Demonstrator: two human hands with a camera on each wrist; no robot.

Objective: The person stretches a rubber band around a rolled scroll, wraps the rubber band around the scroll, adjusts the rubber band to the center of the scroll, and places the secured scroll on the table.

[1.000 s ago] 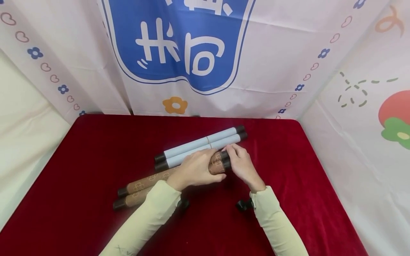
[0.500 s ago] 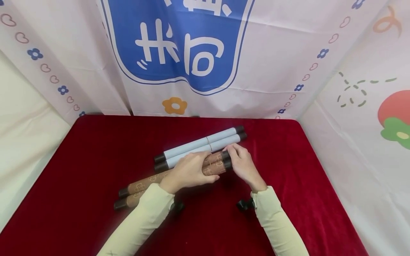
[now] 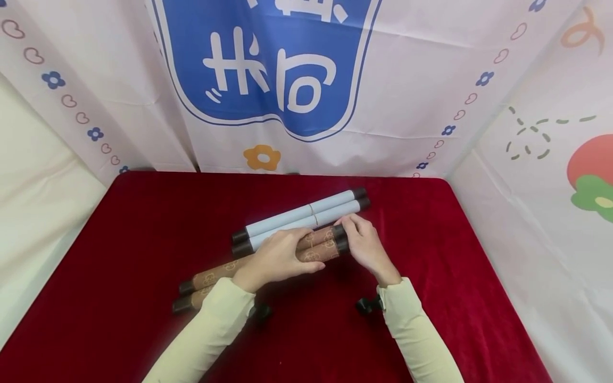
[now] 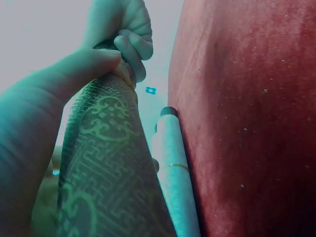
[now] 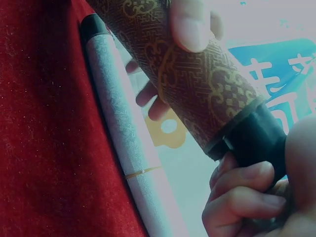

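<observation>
A brown patterned scroll (image 3: 320,252) with two rolls side by side and dark end knobs is raised at its right end. My left hand (image 3: 275,257) grips it across the rolls right of the middle, thumb (image 4: 94,64) on the near side. My right hand (image 3: 362,242) holds the dark right-end knob (image 5: 256,136), fingers curled around it in the right wrist view. A thin yellowish band circles the brown rolls near the left thumb. Behind it lies a light-blue scroll (image 3: 282,219), also two rolls with dark ends, tied with a thin band (image 3: 313,213).
The red cloth-covered table (image 3: 431,298) runs under both scrolls. A white printed curtain (image 3: 407,106) stands at the table's back edge, with further pale cloth walls on the left and right (image 3: 551,229).
My left hand has slid left along the brown scroll, showing more of its right part. My right hand stays at the end knob; the scroll has shifted very slightly right.
</observation>
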